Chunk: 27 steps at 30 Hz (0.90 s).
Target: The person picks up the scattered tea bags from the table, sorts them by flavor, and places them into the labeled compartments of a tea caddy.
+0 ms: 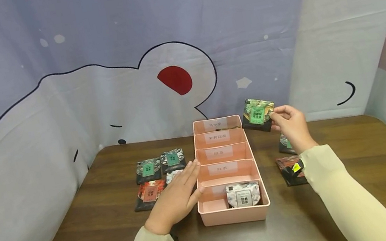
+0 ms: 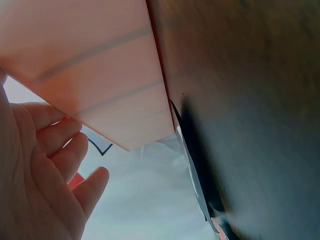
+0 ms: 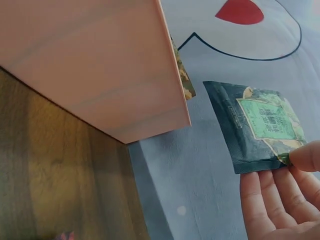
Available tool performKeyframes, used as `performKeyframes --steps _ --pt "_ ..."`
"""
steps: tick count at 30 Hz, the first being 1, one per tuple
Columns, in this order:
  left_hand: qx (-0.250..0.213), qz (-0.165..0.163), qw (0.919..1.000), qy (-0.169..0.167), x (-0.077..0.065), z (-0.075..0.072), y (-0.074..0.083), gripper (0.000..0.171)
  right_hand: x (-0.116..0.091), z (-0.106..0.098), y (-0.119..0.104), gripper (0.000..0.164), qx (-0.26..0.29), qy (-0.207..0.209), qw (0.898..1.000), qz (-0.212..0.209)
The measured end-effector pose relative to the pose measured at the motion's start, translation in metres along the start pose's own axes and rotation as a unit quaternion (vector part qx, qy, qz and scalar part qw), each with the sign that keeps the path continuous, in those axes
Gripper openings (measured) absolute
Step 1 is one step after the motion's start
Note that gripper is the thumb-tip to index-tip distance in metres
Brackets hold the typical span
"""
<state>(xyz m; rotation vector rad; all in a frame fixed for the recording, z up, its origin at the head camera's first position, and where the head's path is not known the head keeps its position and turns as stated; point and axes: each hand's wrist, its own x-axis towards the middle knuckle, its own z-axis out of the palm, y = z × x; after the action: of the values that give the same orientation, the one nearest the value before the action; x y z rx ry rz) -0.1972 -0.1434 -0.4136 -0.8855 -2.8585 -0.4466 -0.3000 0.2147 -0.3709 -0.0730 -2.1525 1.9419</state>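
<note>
My right hand [image 1: 292, 126] pinches a tea sachet [image 1: 258, 114] with a light green label between thumb and fingers. The sachet is held above the table, just right of the far end of a pink divided box [image 1: 236, 216]. In the right wrist view the same sachet [image 3: 265, 120] is gripped by its edge. My left hand [image 1: 176, 199] rests against the box's left rim with its fingers extended; the left wrist view shows those fingers [image 2: 62, 135] at the rim. A white sachet [image 1: 243, 195] stands in the nearest compartment. Another sachet's edge [image 3: 185, 75] pokes above the far compartment.
Left of the box lie a green-labelled sachet [image 1: 148, 169], a dark sachet [image 1: 172, 159], a red one [image 1: 150, 194] and a partly hidden white one [image 1: 172, 176]. On the right, a green-labelled sachet [image 1: 285, 145] and a red one [image 1: 287, 164] lie partly behind my right arm.
</note>
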Motion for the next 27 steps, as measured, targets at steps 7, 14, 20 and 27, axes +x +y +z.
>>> performKeyframes --steps 7,14,20,27 --pt "-0.002 -0.001 1.0000 -0.006 0.001 0.000 -0.001 0.069 0.013 0.012 -0.006 0.030 -0.018 0.010 1.000 -0.019" --pt "-0.005 -0.001 0.9999 -0.011 0.001 -0.001 0.000 0.069 0.020 0.023 -0.012 0.031 -0.033 0.023 0.998 -0.055" --pt "-0.001 0.000 1.0000 -0.008 0.001 -0.001 -0.001 0.069 0.027 0.035 -0.012 0.027 -0.015 0.012 0.997 -0.078" --pt "-0.008 0.004 1.0000 0.000 0.001 0.001 -0.001 0.068 0.029 0.051 -0.008 0.022 0.029 -0.017 0.996 -0.084"
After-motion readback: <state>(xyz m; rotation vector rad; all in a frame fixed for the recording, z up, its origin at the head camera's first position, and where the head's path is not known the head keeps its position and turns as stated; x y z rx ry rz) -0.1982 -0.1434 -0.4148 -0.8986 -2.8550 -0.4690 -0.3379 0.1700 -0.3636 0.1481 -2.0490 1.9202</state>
